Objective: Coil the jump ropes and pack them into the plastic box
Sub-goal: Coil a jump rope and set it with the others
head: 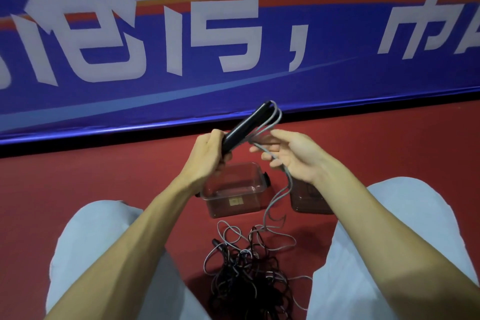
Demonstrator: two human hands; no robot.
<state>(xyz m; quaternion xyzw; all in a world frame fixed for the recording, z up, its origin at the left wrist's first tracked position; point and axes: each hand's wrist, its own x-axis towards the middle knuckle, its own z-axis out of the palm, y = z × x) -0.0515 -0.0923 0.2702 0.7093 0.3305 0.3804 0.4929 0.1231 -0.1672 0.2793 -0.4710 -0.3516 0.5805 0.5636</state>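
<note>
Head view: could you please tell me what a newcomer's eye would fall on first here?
The left hand, mid-frame, grips black handles raised toward the big blue banner with white characters behind. A grey rope runs from them through the loosely curled fingers of the right hand down to a tangle of ropes on the red floor at bottom centre, with a clear plastic box just beyond.

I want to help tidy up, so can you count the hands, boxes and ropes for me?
Hands: 2, the left hand and the right hand
Clear plastic boxes: 2; the right one is half hidden and may be a lid
Jump rope held in the hands: 1
Heap of ropes on the floor: 1, too tangled to count singly
Total: 6
</note>
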